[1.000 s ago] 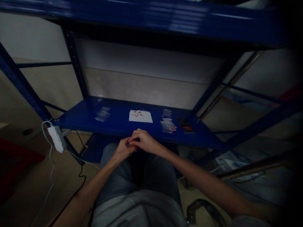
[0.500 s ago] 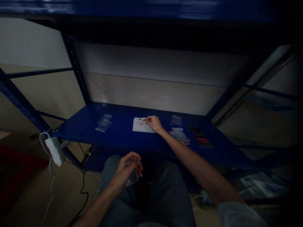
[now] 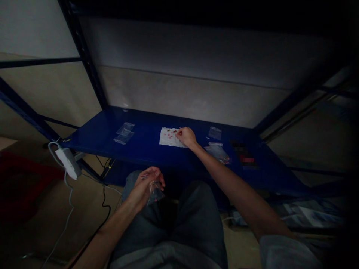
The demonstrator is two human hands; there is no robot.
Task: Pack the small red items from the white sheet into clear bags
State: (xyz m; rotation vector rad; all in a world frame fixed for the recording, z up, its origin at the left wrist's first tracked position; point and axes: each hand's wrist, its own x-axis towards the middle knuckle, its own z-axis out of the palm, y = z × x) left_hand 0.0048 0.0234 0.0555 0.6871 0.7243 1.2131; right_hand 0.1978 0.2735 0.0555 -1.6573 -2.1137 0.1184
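Observation:
My right hand (image 3: 186, 136) reaches onto the blue shelf (image 3: 146, 145) and pinches at small red pieces on a white sheet (image 3: 169, 137); what sits between its fingertips is too small to make out. My left hand (image 3: 146, 186) stays over my lap, fingers closed on a small clear plastic bag (image 3: 155, 191) that hangs below them.
Two clear bags (image 3: 123, 133) lie at the shelf's left. More clear bags (image 3: 217, 149) and a dark tray with red pieces (image 3: 244, 155) lie to the right. A white power adapter (image 3: 68, 163) with cables hangs off the shelf's left corner. Blue uprights frame the shelf.
My right hand left my left hand at my lap and reached out to the white sheet. The left hand kept the bag. The view tilted down.

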